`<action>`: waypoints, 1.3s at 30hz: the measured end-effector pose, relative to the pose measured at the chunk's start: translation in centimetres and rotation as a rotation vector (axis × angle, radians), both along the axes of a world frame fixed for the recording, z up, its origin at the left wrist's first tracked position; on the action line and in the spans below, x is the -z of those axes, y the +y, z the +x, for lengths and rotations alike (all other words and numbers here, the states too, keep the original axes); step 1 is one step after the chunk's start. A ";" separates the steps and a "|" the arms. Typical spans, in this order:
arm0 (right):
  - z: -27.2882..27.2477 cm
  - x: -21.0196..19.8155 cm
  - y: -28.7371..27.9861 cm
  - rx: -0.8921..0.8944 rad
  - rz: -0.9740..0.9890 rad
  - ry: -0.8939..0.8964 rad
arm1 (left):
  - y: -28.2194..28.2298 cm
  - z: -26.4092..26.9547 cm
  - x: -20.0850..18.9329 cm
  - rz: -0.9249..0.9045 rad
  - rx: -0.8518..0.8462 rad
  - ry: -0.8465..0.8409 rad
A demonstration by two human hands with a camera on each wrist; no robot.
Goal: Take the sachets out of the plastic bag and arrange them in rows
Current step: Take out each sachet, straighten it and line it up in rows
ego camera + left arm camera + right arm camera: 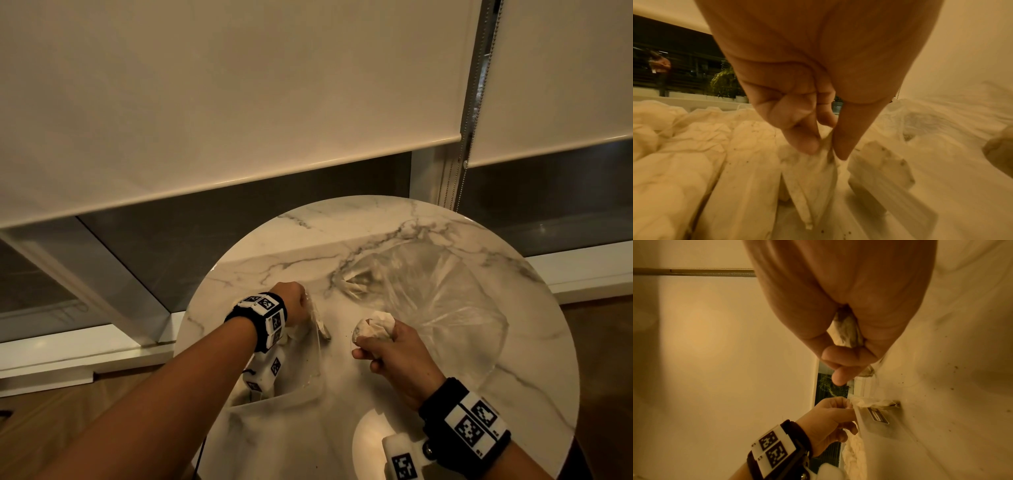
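1. Head view: on the round marble table (394, 233), the clear plastic bag (442, 301) lies crumpled and looks nearly empty. The left hand (294, 303), just left of the bag's mouth, has its fingers curled, pinching a pale sachet (320, 322) that tilts down onto the table. The right hand (394, 353), nearer the person than the bag, is fisted round a bunch of sachets (375, 325). Risk: that loose bunch could spill and scatter.

2. Left wrist view: thumb and fingertips (807, 146) pinch one sachet's top edge, which hangs limp. Left of it, laid sachets (748, 162) lie side by side, touching. Setting this one down carelessly could knock the row askew or overlap a neighbour; the thin paper may tear and shed more of the dark specks already on the table.

3. Right wrist view: the closed fingers squeeze their sachets hard; crushing is likely.
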State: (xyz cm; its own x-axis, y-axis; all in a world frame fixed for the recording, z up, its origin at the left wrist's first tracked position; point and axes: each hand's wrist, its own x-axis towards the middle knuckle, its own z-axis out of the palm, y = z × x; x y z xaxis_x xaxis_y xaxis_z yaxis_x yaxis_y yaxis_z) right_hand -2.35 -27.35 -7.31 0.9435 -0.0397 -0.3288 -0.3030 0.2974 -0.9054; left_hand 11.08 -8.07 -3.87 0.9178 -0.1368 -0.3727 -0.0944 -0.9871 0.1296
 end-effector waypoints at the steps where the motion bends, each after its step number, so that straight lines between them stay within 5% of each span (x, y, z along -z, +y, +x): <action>1: 0.0 0.0 0.0 -0.001 0.000 -0.001 | 0.1 0.0 0.0 -0.005 0.001 0.008; 18: 0.1 0.0 -0.3 0.013 0.003 -0.003 | -0.2 1.0 -0.7 0.022 0.141 -0.136; 24: 0.2 0.1 -0.5 0.025 0.011 0.003 | 0.3 1.5 -1.0 0.021 0.072 -0.224; 31: 0.2 0.1 -0.3 0.016 0.012 0.006 | 0.4 0.4 -0.2 0.054 0.063 0.012; 39: 0.1 -0.3 -0.9 0.019 0.044 -0.002 | -0.4 -1.2 -3.2 -0.274 0.025 -0.226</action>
